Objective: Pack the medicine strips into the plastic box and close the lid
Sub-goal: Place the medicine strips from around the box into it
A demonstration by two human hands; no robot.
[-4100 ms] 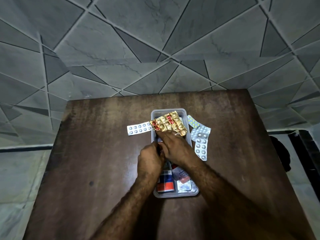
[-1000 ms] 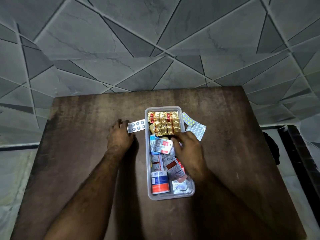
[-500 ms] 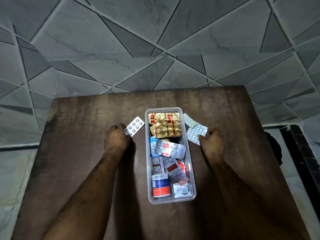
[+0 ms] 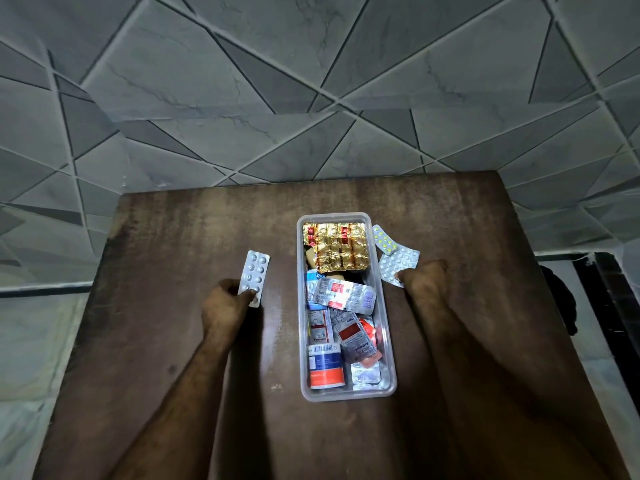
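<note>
Looking down thru the head cam: your left hand point(image 4: 225, 306) pinches the near end of a silver blister strip point(image 4: 254, 278), thumb on top, rest of strip pointing away from you. Your right hand point(image 4: 420, 280) is closed on the near corner of a white-pill strip point(image 4: 398, 266); a yellow-pill strip point(image 4: 384, 239) lies just beyond it, overlapping. Between both hands sits the plastic box point(image 4: 390, 341), lid off, w/ a gold foil strip point(image 4: 335, 247) at its far end and mixed strips nearer you, all on the wood table point(image 4: 173, 341).
</note>
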